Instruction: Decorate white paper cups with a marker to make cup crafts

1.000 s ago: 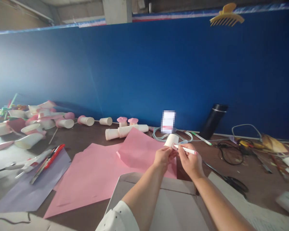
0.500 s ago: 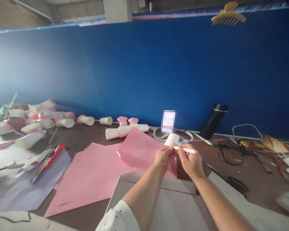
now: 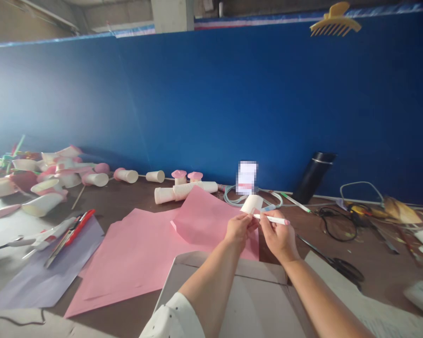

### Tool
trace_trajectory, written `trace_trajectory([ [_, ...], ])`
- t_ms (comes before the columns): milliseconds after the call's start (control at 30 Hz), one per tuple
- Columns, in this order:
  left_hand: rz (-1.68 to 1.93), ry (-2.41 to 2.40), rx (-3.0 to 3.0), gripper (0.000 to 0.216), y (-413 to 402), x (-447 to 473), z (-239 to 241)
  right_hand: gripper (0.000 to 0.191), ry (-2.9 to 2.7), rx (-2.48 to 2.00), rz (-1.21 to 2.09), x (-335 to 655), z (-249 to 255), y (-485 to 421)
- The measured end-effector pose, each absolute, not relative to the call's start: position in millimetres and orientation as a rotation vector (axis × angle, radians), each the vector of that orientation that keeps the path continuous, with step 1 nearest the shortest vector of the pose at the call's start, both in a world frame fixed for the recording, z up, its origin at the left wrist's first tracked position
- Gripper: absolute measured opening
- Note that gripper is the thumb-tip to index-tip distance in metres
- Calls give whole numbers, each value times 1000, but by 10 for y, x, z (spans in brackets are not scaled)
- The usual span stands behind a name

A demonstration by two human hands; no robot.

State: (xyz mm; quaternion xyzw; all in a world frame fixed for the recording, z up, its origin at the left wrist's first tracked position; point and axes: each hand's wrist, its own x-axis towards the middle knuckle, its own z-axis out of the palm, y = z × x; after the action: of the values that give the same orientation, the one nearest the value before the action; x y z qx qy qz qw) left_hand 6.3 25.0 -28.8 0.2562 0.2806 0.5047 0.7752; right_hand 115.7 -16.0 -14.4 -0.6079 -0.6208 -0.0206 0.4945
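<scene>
My left hand (image 3: 238, 228) grips a white paper cup (image 3: 251, 204), its fingers wrapped round the lower part. A white marker pen (image 3: 274, 219) with a pink end is pinched in my right hand (image 3: 278, 236), its tip against or very near the cup's side. Whatever mark is on the cup is too small to make out. Under and left of my hands lie pink paper sheets (image 3: 137, 256). Behind the cup stands a phone-like panel (image 3: 246, 177), its content blurred out.
A stack of paper cups (image 3: 186, 191) lies behind the pink sheets. Cups with pink paper (image 3: 61, 169) crowd the left. A red utility knife (image 3: 70, 237) rests on purple paper (image 3: 49, 277). At right are black scissors (image 3: 341, 270), a black flask (image 3: 313, 178) and cables (image 3: 333, 225).
Almost nothing differs. The cup and the pen have shifted very slightly; both hands keep their hold.
</scene>
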Motion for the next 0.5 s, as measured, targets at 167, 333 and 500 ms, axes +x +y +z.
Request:
trace_trajectory([
  [167, 1089, 584, 556, 13, 260, 63, -301, 27, -1496, -1483, -95, 1156, -153, -154],
  [333, 1086, 592, 555, 12, 247, 58, -276, 28, -1494, -1470, -134, 1151, -142, -155],
  [500, 1078, 606, 557, 14, 239, 63, -265, 28, -1483, -1464, -156, 1164, -154, -141],
])
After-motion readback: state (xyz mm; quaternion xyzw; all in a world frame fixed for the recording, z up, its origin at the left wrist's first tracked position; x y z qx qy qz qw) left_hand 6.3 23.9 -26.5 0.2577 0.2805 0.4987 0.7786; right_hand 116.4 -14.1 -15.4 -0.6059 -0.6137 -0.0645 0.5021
